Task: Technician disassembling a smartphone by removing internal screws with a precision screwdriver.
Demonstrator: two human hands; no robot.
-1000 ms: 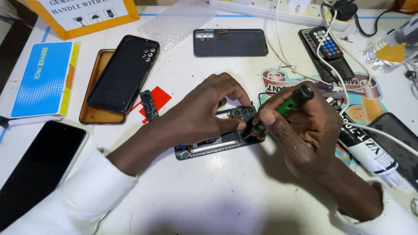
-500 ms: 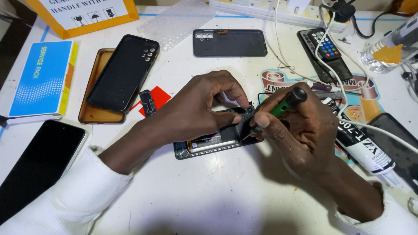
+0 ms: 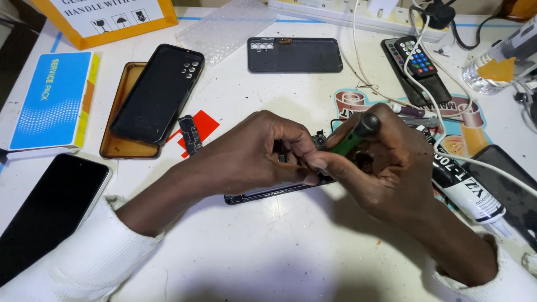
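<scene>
Head view: slim green screwdriver over flat opened phone

Single head view, looking steeply down from above the bench, close in, hands at centre, sleeves entering from 7 and 5 o'clock
</scene>
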